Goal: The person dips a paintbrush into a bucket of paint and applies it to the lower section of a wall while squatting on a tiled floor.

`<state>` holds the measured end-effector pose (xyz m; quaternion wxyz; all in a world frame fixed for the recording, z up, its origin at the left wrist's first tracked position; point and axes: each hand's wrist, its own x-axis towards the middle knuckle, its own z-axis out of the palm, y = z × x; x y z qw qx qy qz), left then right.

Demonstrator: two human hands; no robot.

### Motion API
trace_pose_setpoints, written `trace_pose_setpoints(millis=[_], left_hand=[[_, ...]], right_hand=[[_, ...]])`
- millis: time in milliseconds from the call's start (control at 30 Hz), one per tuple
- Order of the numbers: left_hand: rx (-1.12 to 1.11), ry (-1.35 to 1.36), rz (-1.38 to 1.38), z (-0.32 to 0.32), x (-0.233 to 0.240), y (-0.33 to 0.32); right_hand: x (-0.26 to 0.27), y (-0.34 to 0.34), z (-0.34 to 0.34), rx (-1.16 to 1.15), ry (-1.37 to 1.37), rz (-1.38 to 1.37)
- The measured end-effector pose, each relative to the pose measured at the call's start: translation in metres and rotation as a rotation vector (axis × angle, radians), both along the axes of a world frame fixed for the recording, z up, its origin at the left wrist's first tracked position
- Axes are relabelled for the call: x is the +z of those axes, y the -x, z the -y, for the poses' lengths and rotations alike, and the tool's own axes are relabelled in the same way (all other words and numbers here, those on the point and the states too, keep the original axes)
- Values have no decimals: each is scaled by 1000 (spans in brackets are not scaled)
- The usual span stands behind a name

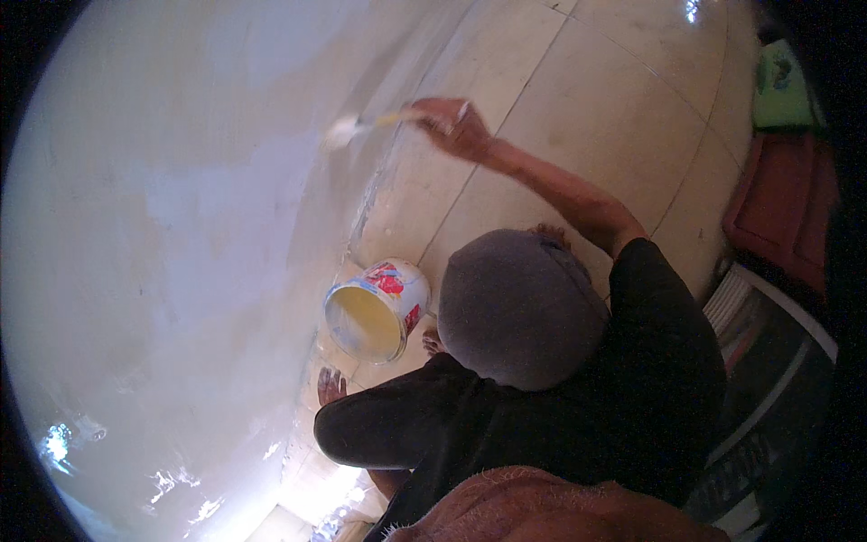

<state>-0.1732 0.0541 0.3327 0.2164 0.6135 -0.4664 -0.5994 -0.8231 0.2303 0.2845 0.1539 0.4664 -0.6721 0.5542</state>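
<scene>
My right hand (pixel 450 129) is raised and shut on the yellowish handle of a paintbrush (pixel 389 120). The pale, blurred bristles point left, over the lower part of a wall (pixel 223 237) with uneven whitish and bluish patches; whether they touch it I cannot tell. Below, beside the wall's foot, a white plastic bucket (pixel 413 284) with red and blue print stands on the floor, its pale yellow inside showing. Just below the bucket are the extended fingers of my left hand (pixel 332 386), low by the floor and holding nothing visible; dark cloth hides the rest.
Bare toes (pixel 431 341) show beside the bucket, next to a rounded grey cloth-covered form (pixel 521 308). The floor (pixel 576 101) has large beige tiles. At the right edge are a green item (pixel 784 85), a dark red object (pixel 772 203) and a white-edged dark object (pixel 779 366).
</scene>
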Motion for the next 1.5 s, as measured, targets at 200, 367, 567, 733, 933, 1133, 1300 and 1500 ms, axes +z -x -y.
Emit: trace_pose_setpoints(millis=[200, 367, 567, 733, 933, 1133, 1300, 1500], left_hand=[[65, -61, 27, 4, 3, -10], [87, -100, 37, 10, 6, -9], [125, -131, 69, 22, 15, -7], [137, -143, 87, 35, 14, 4], [137, -147, 94, 39, 25, 8], [122, -185, 98, 36, 20, 12], [99, -215, 102, 36, 14, 15], [70, -238, 103, 39, 12, 15]], right_hand=[[7, 126, -65, -441, 48, 356], [2, 168, -65, -603, 115, 240], [-18, 3, -3, -317, 103, 39], [-2, -82, -6, 157, 63, 114], [-10, 17, -5, -3, -5, -65], [4, 180, -64, -408, 101, 331], [12, 257, -81, -814, 114, 109], [-15, 199, -30, -798, 73, 56]])
